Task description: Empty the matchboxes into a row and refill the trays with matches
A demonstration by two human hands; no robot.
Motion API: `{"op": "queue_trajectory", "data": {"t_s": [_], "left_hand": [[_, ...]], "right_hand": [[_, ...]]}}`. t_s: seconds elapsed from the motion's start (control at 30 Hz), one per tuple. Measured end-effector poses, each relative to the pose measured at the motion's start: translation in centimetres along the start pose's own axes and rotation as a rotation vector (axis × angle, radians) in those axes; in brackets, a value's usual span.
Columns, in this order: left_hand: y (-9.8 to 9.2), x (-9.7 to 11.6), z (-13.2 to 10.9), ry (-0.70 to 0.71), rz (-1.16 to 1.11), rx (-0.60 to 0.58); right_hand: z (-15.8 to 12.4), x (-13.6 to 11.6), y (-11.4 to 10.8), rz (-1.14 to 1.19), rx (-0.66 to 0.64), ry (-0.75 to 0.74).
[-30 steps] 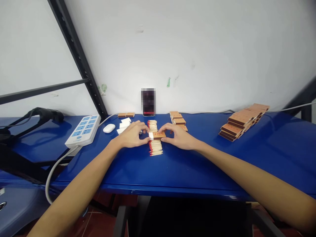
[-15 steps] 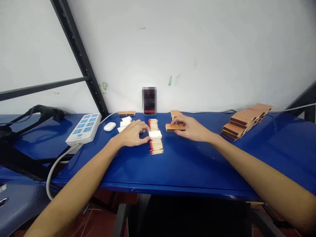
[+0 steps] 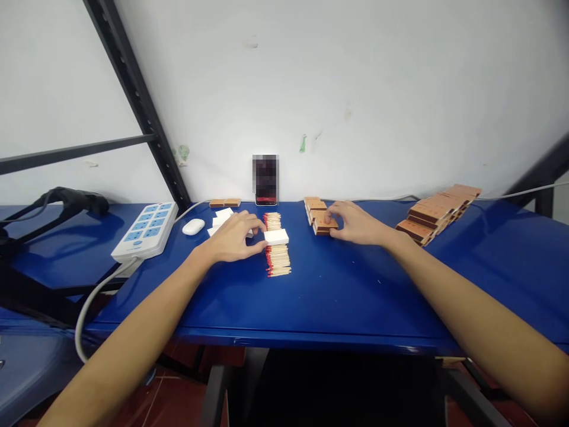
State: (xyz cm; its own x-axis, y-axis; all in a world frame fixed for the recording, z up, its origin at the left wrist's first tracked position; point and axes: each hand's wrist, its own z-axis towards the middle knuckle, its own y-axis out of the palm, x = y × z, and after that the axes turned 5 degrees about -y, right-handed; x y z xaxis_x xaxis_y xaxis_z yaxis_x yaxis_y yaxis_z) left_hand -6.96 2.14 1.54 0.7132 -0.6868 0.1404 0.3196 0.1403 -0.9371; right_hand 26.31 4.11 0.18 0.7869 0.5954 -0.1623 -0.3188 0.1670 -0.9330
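My left hand pinches the left end of a white matchbox tray between thumb and fingers. The tray lies across a strip of red-tipped matches, which shows in front of it and behind it. More white trays lie partly hidden behind that hand. My right hand has its thumb and fingers closed on a brown matchbox. This box sits at the near end of a short row of other matchboxes.
A stepped pile of matchboxes stands to the right, and two more boxes lie by the wall. At left are a white earphone case and a power strip with its cable. A phone leans on the wall.
My right hand has brought the matchbox back against the row, turning it slightly. My left hand keeps its pinch on the white tray. The whole view has shifted a little.
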Motion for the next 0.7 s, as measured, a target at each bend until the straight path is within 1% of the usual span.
{"op": "queue_trajectory", "data": {"t_s": [0.1,0.2,0.23,0.3,0.37,0.43,0.47,0.53,0.6,0.7], "left_hand": [[0.1,-0.2,0.1,-0.011,0.010,0.030],[-0.3,-0.9,0.0,-0.030,0.099,0.077],[-0.7,-1.2,0.0,-0.033,0.138,0.096],[-1.5,-2.0,-0.3,-0.046,0.207,0.138],[-2.4,-2.7,-0.6,-0.101,0.253,0.161],[-3.2,-3.2,-1.0,-0.171,0.300,0.165],[-3.5,-3.3,-1.1,-0.206,0.324,0.163],[-3.8,-3.4,-1.2,-0.274,0.373,0.149],[-3.9,-3.3,-1.3,-0.334,0.404,0.128],[-4.0,-3.2,-1.3,-0.387,0.405,0.120]], "right_hand": [[0.1,-0.2,0.0,-0.030,0.003,-0.003],[-0.4,-0.1,-1.1,-0.064,0.020,0.024],[-0.9,0.1,-1.8,-0.082,0.035,0.066],[-2.4,0.5,-3.4,-0.144,0.104,0.216],[-4.6,1.2,-4.8,-0.289,0.244,0.404],[-6.9,2.0,-5.8,-0.478,0.293,0.539],[-8.0,2.4,-6.0,-0.538,0.289,0.622],[-9.8,3.1,-6.0,-0.562,0.195,0.709],[-10.9,3.6,-5.7,-0.554,0.134,0.713],[-11.5,4.1,-5.0,-0.603,0.137,0.693]]}}
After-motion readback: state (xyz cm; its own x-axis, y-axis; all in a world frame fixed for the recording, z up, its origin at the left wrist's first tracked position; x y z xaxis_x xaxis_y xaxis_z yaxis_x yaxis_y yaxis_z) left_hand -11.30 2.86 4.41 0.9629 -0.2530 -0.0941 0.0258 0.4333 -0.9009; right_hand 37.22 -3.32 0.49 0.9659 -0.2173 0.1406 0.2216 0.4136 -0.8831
